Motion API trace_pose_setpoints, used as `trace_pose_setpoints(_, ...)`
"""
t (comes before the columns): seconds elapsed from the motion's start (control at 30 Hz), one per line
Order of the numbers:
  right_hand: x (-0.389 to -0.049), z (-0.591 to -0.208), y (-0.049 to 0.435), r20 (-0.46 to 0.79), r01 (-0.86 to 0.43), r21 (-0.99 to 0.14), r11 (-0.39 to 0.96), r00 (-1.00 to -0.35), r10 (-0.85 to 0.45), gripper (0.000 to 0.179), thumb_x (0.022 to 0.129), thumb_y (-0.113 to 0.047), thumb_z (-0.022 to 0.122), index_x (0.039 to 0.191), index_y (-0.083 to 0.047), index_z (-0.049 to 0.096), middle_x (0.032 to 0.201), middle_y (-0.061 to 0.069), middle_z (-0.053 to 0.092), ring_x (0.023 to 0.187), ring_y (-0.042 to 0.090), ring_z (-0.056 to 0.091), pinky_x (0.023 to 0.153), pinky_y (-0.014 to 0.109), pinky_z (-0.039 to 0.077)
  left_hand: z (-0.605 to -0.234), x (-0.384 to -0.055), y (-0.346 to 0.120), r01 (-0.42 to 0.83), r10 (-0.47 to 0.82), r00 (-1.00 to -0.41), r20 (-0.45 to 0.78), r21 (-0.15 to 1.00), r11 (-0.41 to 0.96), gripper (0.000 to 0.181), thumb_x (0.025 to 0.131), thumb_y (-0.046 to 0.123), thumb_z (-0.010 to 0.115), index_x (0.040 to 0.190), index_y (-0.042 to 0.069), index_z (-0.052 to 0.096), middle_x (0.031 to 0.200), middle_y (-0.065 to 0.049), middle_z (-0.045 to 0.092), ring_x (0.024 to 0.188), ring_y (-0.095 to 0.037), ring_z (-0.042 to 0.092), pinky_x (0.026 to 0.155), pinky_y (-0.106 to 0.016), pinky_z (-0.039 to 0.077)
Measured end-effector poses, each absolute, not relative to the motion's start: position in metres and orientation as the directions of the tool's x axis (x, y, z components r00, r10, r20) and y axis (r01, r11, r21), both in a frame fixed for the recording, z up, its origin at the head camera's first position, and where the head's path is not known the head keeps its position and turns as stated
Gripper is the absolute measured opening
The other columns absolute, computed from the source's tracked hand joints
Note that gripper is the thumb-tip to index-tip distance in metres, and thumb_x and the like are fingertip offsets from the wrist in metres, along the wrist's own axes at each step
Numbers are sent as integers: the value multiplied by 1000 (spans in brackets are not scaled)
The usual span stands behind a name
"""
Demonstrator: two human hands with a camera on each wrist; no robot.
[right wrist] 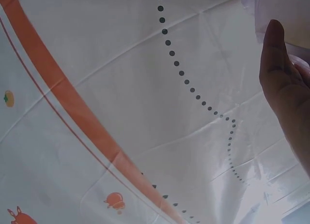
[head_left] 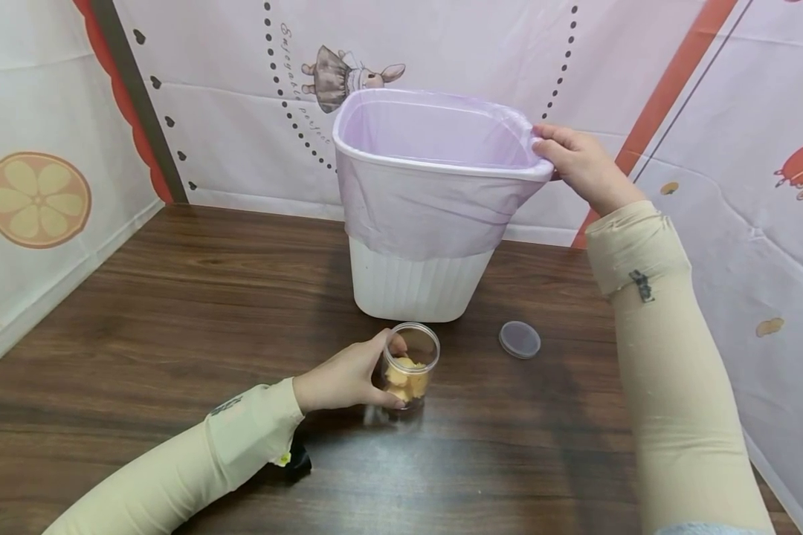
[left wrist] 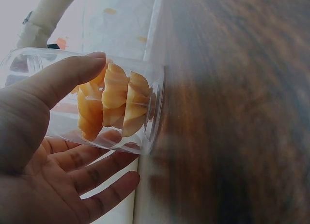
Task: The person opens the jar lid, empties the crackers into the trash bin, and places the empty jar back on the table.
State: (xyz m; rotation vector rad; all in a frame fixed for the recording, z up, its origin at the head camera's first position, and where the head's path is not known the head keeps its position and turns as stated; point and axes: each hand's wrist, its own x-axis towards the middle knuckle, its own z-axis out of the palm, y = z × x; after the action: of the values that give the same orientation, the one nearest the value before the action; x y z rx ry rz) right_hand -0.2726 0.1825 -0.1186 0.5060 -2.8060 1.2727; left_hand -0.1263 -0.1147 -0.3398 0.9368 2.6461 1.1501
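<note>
While our right hand (head_left: 589,165) is gripping the top edge of a white bin (head_left: 418,286), our left hand (head_left: 348,377) is holding a clear round jar (head_left: 411,365). Our left thumb is pressing on one side of the jar, and our fingers are reaching round the other side, with some of them spreading apart. The jar is standing upright on the bench (head_left: 140,297), just in front of the bin. Inside it, some yellow pieces (left wrist: 114,100) with wavy edges are lying in a pile.

A thin purple bag (head_left: 421,215) is lining the bin and folding down over its outside. Our right fingers are holding the edge, bag and all, at the bin's right corner.

A round lid (head_left: 520,339) is lying flat on the bench, to the right of the jar and apart from it. Both our arms are wearing long cream sleeves (head_left: 669,357). Something small and black (head_left: 299,462) is showing under the left one, but we cannot tell what it is.

Behind the bin, a white cloth wall (head_left: 227,148) is showing a rabbit picture (head_left: 341,78) and black dots.
</note>
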Motion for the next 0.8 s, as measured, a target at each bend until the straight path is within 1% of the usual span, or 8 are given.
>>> trace_pose_setpoints(0.17,-274,-119,183,149,-303,-722,623,-946,-288,59,100,-36,39,151,-7,28,153,15,35,105,2,51,86,16,45,-341,-127,-115,504,581,-800,146,689,521,64,71,31,85,117,13,45,116,-3,62,102,-12,61,89,-30,48)
trace_pose_setpoints(0.47,-275,-120,182,166,-316,-726,611,-943,-290,59,100,-35,40,151,-7,29,154,15,33,106,2,51,81,13,45,-343,-129,-113,512,584,-796,157,688,513,66,71,31,85,119,12,45,117,-4,62,104,-13,61,91,-31,49)
trace_pose_setpoints(0.67,-275,-120,183,163,-318,-721,616,-941,-296,59,100,-35,39,151,-7,28,154,15,33,110,5,50,84,15,45,-344,-130,-113,491,581,-803,134,701,518,68,70,33,85,121,15,45,121,-1,61,106,-11,60,93,-31,48)
trace_pose_setpoints(0.8,-275,-120,183,160,-319,-721,615,-940,-301,59,100,-35,39,151,-8,28,155,14,32,112,7,50,85,16,45,-344,-130,-113,473,573,-811,118,708,524,66,71,33,85,121,17,46,122,0,61,107,-11,60,93,-32,47)
